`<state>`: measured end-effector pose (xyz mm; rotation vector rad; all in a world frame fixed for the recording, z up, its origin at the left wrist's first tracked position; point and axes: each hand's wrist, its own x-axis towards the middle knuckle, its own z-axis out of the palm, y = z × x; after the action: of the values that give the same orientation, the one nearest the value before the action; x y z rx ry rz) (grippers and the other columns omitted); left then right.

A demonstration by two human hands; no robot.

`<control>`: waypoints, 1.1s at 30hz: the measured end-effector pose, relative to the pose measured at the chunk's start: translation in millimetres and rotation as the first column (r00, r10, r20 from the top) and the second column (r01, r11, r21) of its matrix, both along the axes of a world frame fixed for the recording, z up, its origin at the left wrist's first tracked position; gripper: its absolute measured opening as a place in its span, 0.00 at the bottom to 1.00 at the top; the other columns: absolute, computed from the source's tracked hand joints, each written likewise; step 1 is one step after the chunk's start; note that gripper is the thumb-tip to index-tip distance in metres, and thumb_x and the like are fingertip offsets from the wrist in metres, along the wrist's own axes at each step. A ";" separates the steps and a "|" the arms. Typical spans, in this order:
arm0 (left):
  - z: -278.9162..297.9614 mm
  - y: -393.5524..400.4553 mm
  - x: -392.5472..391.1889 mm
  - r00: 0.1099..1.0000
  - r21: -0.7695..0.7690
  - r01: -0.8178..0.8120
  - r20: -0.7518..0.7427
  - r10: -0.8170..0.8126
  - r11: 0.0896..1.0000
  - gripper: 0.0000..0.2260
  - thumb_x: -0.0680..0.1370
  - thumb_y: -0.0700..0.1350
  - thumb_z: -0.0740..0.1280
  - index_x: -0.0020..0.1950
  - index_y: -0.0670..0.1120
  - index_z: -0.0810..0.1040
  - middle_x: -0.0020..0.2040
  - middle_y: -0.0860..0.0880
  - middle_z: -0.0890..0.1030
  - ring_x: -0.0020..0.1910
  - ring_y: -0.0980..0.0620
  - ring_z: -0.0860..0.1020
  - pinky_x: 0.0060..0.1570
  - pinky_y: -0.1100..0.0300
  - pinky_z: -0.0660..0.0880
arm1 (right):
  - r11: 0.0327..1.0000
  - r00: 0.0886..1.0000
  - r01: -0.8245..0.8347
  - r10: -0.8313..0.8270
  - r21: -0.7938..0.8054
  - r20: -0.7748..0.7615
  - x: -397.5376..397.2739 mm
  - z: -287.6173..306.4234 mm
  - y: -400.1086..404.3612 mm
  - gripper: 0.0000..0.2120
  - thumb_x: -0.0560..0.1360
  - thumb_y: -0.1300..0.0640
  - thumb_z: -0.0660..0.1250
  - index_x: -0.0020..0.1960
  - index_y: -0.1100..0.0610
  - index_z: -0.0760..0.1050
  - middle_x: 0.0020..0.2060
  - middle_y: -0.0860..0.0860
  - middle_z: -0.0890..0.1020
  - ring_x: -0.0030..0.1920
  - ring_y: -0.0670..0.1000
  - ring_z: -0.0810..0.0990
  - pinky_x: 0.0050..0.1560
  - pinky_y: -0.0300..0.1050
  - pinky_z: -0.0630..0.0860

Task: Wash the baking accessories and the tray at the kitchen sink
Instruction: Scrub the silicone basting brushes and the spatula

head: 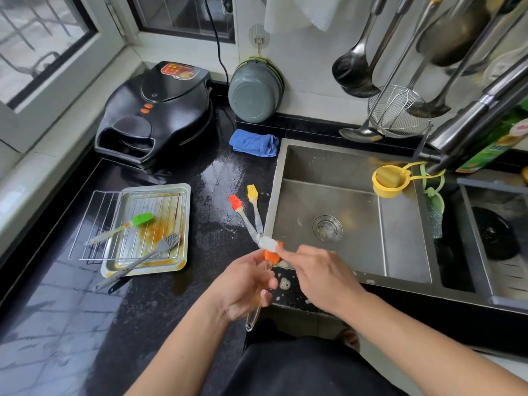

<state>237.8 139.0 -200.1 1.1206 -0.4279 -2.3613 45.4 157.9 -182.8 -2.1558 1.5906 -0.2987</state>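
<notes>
My left hand (pixel 245 284) grips an orange-headed silicone brush (pixel 270 256) by its clear handle, just in front of the sink's (pixel 343 195) near left corner. My right hand (pixel 320 272) pinches a small white foamy pad (pixel 268 243) against the brush head. A red brush (pixel 236 203) and a yellow brush (pixel 252 192) lie on the wet black counter beside the sink. To the left sits the greasy metal tray (pixel 184 224) with a wire rack (pixel 94 224) laid across it. A green brush (pixel 142 219) and a grey brush (pixel 168 241) rest on them.
A black electric griddle (pixel 160 110) stands at the back left, with a blue cloth (pixel 254 142) and a hanging grey bowl (pixel 254 92) behind the sink. A yellow cup holder (pixel 390 180) hangs at the sink's right. Ladles and a skimmer (pixel 397 112) hang above. A second basin (pixel 494 235) lies far right.
</notes>
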 end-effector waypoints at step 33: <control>-2.2 -10.1 8.9 0.971 0.018 -0.050 -0.232 0.053 0.999 0.21 0.79 0.27 0.57 0.71 0.35 0.73 0.62 0.41 0.73 0.28 0.56 0.74 0.22 0.65 0.72 | 0.998 0.998 0.022 -0.019 -0.061 0.052 -4.1 -2.2 14.8 0.26 0.82 0.58 0.61 0.75 0.37 0.66 0.35 0.43 0.69 0.33 0.53 0.74 0.32 0.50 0.74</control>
<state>246.7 128.9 -202.3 0.8360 -0.2980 -2.4154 41.3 172.7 -185.0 -2.1607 1.5955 -0.4123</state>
